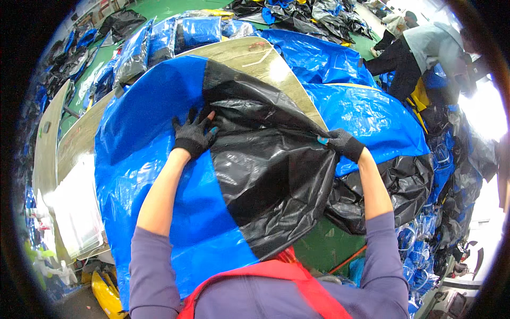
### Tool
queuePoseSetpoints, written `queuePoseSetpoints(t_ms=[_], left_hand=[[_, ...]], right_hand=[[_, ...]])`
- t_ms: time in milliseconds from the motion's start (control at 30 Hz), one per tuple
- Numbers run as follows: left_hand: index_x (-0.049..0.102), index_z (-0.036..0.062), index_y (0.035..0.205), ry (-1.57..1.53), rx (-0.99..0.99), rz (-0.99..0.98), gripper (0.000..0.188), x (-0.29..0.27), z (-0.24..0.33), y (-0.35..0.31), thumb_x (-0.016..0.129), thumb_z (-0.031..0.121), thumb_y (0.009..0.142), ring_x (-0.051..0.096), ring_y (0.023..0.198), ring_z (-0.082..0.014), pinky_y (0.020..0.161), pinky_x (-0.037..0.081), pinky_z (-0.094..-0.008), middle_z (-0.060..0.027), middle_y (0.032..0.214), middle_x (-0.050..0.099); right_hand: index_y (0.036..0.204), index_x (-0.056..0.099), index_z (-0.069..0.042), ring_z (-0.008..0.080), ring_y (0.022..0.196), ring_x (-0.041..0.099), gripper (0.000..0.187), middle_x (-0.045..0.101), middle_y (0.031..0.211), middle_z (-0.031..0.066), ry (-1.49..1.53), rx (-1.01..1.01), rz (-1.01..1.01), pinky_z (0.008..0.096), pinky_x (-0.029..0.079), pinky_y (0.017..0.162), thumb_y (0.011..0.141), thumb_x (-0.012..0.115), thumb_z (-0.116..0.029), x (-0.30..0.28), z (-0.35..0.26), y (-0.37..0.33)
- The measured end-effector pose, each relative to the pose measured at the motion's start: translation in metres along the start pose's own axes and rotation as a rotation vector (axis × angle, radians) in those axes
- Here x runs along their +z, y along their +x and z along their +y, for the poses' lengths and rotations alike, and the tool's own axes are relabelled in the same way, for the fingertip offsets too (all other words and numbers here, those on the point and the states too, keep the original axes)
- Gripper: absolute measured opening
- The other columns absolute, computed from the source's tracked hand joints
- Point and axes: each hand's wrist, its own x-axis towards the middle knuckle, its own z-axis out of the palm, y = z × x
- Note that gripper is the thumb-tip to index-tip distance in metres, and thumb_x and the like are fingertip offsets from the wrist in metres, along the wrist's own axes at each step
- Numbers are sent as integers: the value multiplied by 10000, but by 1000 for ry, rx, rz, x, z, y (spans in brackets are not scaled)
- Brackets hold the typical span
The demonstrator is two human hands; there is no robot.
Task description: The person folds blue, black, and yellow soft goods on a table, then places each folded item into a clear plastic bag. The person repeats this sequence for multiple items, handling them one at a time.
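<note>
A large sheet of shiny plastic-like material, a blue and black tarp point(159, 186), lies over a wood-patterned table and hangs down at the front. My left hand point(194, 134), in a dark knit glove with bare fingertips, presses flat with spread fingers near the seam between the blue and black parts. At the black part's right edge my right hand point(342, 143), gloved alike, pinches the material, and folds run from that grip across the black part. To the right lies another blue and black sheet point(366, 122), partly behind my right forearm.
The wood-patterned table point(241, 53) shows beyond the tarp. Clear-wrapped blue packs point(196, 32) line its far left side. Black and blue sheets are heaped on the green floor point(164, 7). A person point(425, 53) bends over at the far right. Wrapped blue bundles point(419, 255) sit at the lower right.
</note>
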Motion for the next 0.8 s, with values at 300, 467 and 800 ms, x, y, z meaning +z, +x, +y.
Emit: queuePoseSetpoints(t_ms=[300, 467, 800], left_hand=[[469, 227, 1383, -170, 38, 90, 633, -48, 11, -81, 463, 609, 879, 339, 1367, -394, 1096, 182, -640, -137, 1456, 429], [442, 3, 1363, -334, -997, 279, 815, -43, -58, -368, 702, 508, 779, 480, 1216, -428, 1010, 392, -481, -266, 1365, 472], [628, 8, 1172, -686, -1392, -68, 501, -31, -106, -579, 715, 348, 815, 622, 775, -221, 766, 500, -404, -144, 948, 685]], right_hand=[[1321, 505, -111, 388, 1270, 440, 588, 466, 1363, 225, -563, -945, 321, 436, 341, 1071, 808, 655, -357, 84, -136, 71], [1524, 172, -94, 370, 1456, 109, 1008, 133, 1566, 220, -1029, -555, 400, 511, 29, 1178, 772, 606, -606, 96, -115, 139], [1491, 286, -100, 375, 1362, 359, 896, 361, 1472, 241, -454, -700, 45, 389, 310, 1118, 803, 662, -532, 56, -95, 159]])
